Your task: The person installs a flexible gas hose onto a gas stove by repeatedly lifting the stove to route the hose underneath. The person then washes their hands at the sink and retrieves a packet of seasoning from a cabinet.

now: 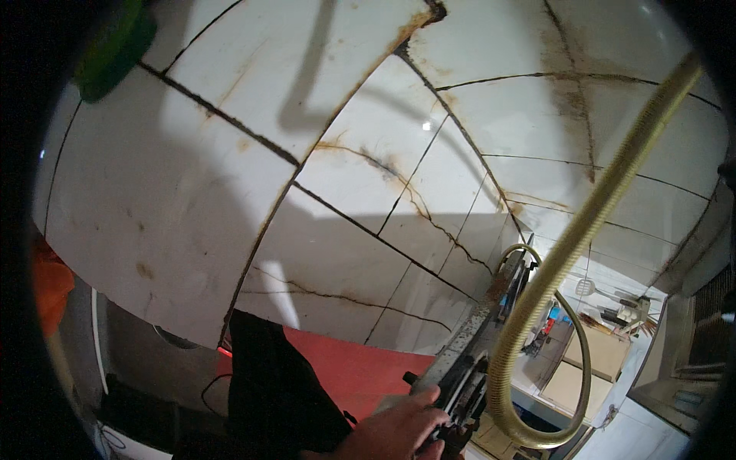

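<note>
My left hand comes in from the lower edge, its fingers curled against the near end of a long grey metal-edged object with black parts. That object runs diagonally away toward the corner of the tiles; its kind is not clear. Close to the hand, a thick gold ribbed hose drops from the upper right, bends at the bottom and loops back up toward the object's far end. What lies under the fingers is partly hidden. My right hand does not show.
White tiles with dark joints and rusty stains fill the middle. Below them is a red surface beside black cloth. At right stand tan boxes and a slotted turner. A green object is at upper left, an orange one below.
</note>
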`<state>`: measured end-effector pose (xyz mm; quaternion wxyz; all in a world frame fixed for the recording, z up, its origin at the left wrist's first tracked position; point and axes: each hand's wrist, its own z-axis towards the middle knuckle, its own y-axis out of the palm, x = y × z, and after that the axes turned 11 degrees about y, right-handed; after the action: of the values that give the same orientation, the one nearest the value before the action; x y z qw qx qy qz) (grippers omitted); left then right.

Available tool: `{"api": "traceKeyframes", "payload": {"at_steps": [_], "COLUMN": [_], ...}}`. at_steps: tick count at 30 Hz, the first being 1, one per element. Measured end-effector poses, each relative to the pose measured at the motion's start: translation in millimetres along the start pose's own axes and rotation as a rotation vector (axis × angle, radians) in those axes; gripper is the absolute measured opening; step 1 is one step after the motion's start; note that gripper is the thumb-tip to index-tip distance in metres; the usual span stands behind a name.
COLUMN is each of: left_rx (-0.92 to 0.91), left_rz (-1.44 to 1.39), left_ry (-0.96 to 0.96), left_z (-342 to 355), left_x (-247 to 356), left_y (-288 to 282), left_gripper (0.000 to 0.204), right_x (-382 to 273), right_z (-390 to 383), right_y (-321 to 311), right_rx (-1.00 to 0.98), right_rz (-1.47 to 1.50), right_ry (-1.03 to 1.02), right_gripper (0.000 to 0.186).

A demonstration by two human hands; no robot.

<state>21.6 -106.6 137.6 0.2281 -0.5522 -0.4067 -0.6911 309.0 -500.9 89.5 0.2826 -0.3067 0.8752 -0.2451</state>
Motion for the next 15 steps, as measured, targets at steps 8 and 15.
{"api": "traceKeyframes", "payload": {"at_steps": [8, 15], "left_rx": [-0.002, -1.356], "left_rz": [0.394, 0.419], "left_ry": [0.215, 0.607], "left_z": [23.7, 52.2], "left_x": [0.5, 86.0], "left_y": [-19.1, -18.3], "left_gripper": [0.065, 0.033], "right_x": [-1.5, -0.4], "right_z": [3.8, 4.0], "right_y": [6.7, 18.4], "right_rx": [0.010, 0.035], "right_rz": [0.127, 0.221], "right_ry": [0.008, 0.048], "right_gripper": [0.060, 0.065]}}
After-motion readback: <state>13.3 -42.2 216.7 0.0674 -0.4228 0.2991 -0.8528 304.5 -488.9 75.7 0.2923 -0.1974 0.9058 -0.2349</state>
